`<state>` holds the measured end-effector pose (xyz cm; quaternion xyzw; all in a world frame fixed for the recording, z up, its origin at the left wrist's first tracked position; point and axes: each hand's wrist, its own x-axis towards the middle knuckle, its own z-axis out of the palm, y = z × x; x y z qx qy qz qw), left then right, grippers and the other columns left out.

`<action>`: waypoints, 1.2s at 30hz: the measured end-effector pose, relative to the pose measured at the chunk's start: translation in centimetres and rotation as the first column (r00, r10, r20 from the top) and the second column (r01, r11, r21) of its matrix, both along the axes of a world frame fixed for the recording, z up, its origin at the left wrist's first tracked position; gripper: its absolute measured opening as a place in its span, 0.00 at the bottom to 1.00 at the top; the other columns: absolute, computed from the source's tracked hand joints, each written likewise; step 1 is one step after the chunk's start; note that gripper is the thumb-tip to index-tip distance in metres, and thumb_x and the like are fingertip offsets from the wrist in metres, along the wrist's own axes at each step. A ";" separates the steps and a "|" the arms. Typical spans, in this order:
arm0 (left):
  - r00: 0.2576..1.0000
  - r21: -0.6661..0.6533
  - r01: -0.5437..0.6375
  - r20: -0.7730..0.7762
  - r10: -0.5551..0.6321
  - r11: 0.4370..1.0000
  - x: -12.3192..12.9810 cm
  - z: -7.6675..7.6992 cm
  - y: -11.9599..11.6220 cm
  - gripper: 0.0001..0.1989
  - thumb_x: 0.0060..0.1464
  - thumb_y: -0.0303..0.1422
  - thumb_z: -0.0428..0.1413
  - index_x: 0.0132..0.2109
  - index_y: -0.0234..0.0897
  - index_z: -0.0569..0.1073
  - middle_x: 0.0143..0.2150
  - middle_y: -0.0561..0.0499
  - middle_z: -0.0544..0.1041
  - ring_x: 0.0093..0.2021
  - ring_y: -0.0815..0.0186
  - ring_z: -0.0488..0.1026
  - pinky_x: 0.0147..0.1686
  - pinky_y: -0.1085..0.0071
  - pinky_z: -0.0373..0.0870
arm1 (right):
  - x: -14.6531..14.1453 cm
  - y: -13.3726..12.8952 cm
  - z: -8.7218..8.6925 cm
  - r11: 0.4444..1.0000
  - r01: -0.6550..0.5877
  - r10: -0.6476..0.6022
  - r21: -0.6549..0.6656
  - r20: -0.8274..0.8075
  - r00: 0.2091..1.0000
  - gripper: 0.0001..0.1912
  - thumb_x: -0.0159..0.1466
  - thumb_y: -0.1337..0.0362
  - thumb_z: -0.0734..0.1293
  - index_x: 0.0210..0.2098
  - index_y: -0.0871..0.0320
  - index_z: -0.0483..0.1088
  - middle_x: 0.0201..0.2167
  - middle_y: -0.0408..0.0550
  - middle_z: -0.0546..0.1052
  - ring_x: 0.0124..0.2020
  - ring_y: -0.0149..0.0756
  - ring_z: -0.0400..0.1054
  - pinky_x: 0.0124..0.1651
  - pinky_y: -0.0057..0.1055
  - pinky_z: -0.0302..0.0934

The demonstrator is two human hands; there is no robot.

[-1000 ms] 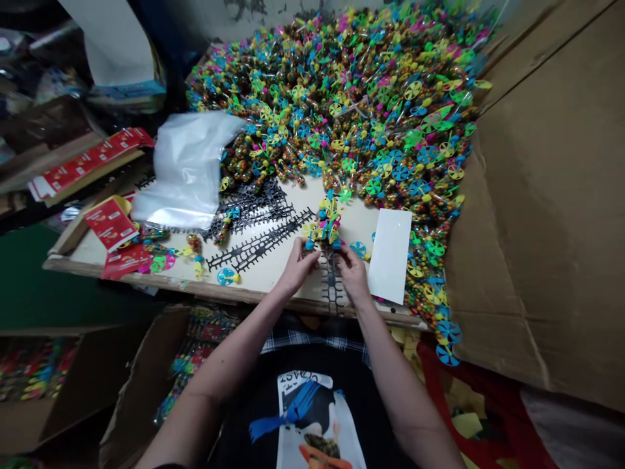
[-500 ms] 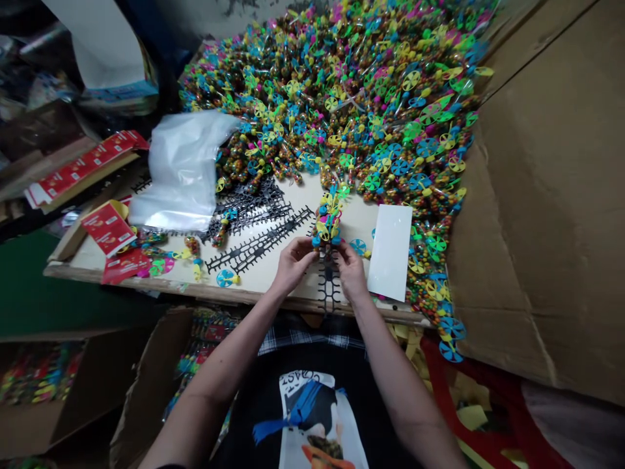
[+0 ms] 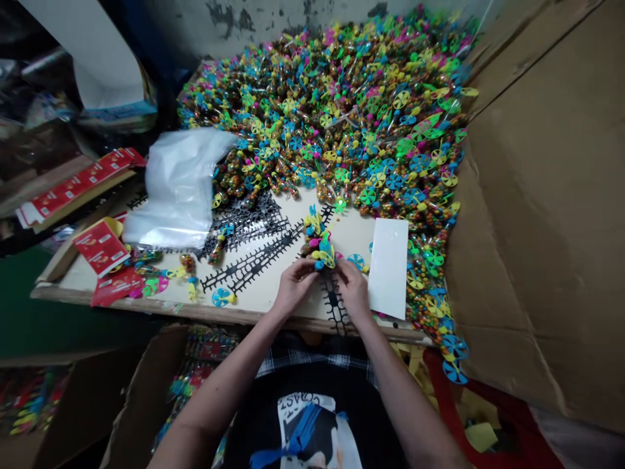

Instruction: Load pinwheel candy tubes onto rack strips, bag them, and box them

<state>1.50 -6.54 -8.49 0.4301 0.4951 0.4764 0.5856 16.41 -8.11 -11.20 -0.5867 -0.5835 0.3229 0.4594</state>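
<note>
A black plastic strip (image 3: 334, 303) with rows of small prongs lies between my hands, its near end at the table's front edge. Colourful small toys (image 3: 319, 244) with yellow, blue and pink tops and bead-filled bodies sit along its far part. My left hand (image 3: 299, 277) is closed at the left of the nearest toys, thumb and fingers pinching at a blue and yellow one. On the other side my right hand (image 3: 350, 283) is closed around the strip's right edge. My fingertips partly hide what they grip.
A huge heap of similar toys (image 3: 312, 117) covers the back and right of the table. More black strips (image 3: 263, 254), plastic bags (image 3: 178, 189) and red cards (image 3: 101, 247) lie left. A white card (image 3: 389, 267) lies right, beside a large cardboard sheet (image 3: 532, 228).
The strip with its toys has turned, its far end swinging left and its near end right. Both hands have stayed closed at it. The whole view has shifted slightly.
</note>
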 end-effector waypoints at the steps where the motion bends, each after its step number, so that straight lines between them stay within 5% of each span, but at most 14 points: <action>1: 1.000 -0.009 0.002 0.001 -0.002 1.000 -0.1 0.1 0.0 0.13 0.39 0.37 0.64 0.34 0.37 0.75 0.35 0.50 0.78 0.38 0.64 0.75 0.46 0.65 0.71 | 0.4 0.0 0.3 0.999 -0.034 0.034 0.011 0.054 0.998 0.17 0.59 0.65 0.61 0.45 0.51 0.74 0.45 0.49 0.77 0.48 0.42 0.70 0.54 0.43 0.64; 6: 1.000 -0.060 0.024 0.017 -0.023 0.998 -0.9 0.3 0.1 0.12 0.40 0.35 0.64 0.34 0.38 0.75 0.34 0.50 0.78 0.38 0.63 0.75 0.46 0.64 0.71 | 2.9 2.8 2.1 0.987 -0.152 0.139 0.041 0.236 0.962 0.15 0.63 0.65 0.60 0.43 0.51 0.75 0.39 0.47 0.79 0.41 0.39 0.73 0.46 0.39 0.67; 10: 0.999 -0.040 -0.003 -0.042 0.001 0.999 -1.4 0.2 0.1 0.10 0.43 0.35 0.64 0.35 0.39 0.76 0.36 0.48 0.76 0.39 0.63 0.75 0.45 0.64 0.73 | 4.8 10.6 2.9 0.982 -0.112 0.036 0.150 0.434 0.900 0.15 0.63 0.68 0.59 0.43 0.52 0.75 0.40 0.48 0.78 0.42 0.41 0.71 0.47 0.41 0.65; 16: 0.984 0.007 0.008 -0.180 -0.006 1.000 -3.6 1.0 1.3 0.07 0.45 0.33 0.61 0.36 0.41 0.78 0.37 0.47 0.75 0.39 0.63 0.74 0.40 0.67 0.74 | 5.6 22.2 2.4 0.965 -0.250 0.099 0.079 0.773 0.627 0.17 0.63 0.73 0.59 0.41 0.53 0.76 0.45 0.52 0.76 0.46 0.44 0.63 0.46 0.40 0.58; 20: 0.942 0.068 -0.068 -0.324 0.087 0.995 -5.9 2.4 6.5 0.06 0.47 0.33 0.58 0.35 0.39 0.76 0.35 0.48 0.77 0.38 0.64 0.73 0.39 0.68 0.73 | 5.9 24.0 2.1 0.935 -0.355 0.204 -0.009 0.831 0.517 0.16 0.63 0.72 0.60 0.42 0.50 0.76 0.44 0.49 0.76 0.44 0.43 0.62 0.42 0.38 0.56; 23: 0.877 0.166 -0.001 -0.474 0.081 0.986 -6.3 2.5 12.7 0.06 0.48 0.31 0.56 0.36 0.37 0.75 0.32 0.50 0.75 0.34 0.66 0.71 0.35 0.69 0.70 | 6.5 22.7 2.1 0.917 -0.395 0.268 -0.054 0.818 0.509 0.19 0.60 0.76 0.60 0.41 0.52 0.76 0.43 0.49 0.77 0.42 0.42 0.63 0.43 0.37 0.56; 29: 0.621 0.430 0.221 -0.754 0.214 0.875 -2.9 -0.3 24.2 0.16 0.45 0.18 0.50 0.40 0.37 0.75 0.39 0.45 0.71 0.41 0.59 0.66 0.41 0.63 0.64 | 7.1 20.4 2.0 0.939 -0.341 0.170 0.043 0.804 0.569 0.21 0.62 0.76 0.57 0.44 0.51 0.74 0.43 0.49 0.76 0.43 0.42 0.64 0.44 0.38 0.56; 32: 0.490 0.416 0.348 -0.844 0.216 0.840 -1.5 -1.7 27.3 0.18 0.45 0.17 0.49 0.40 0.37 0.75 0.42 0.42 0.70 0.44 0.55 0.65 0.40 0.61 0.63 | 7.0 21.6 1.9 0.939 -0.341 0.159 0.039 0.832 0.532 0.19 0.64 0.73 0.57 0.45 0.50 0.74 0.41 0.49 0.75 0.41 0.42 0.63 0.42 0.37 0.56; 36: 0.340 0.360 0.422 -0.914 0.223 0.832 -1.0 -1.9 28.7 0.14 0.48 0.19 0.49 0.36 0.37 0.75 0.44 0.40 0.71 0.46 0.52 0.65 0.43 0.58 0.62 | 5.9 23.9 2.4 0.926 -0.376 0.184 -0.027 0.902 0.390 0.16 0.65 0.70 0.58 0.44 0.51 0.74 0.38 0.51 0.74 0.39 0.42 0.62 0.40 0.36 0.54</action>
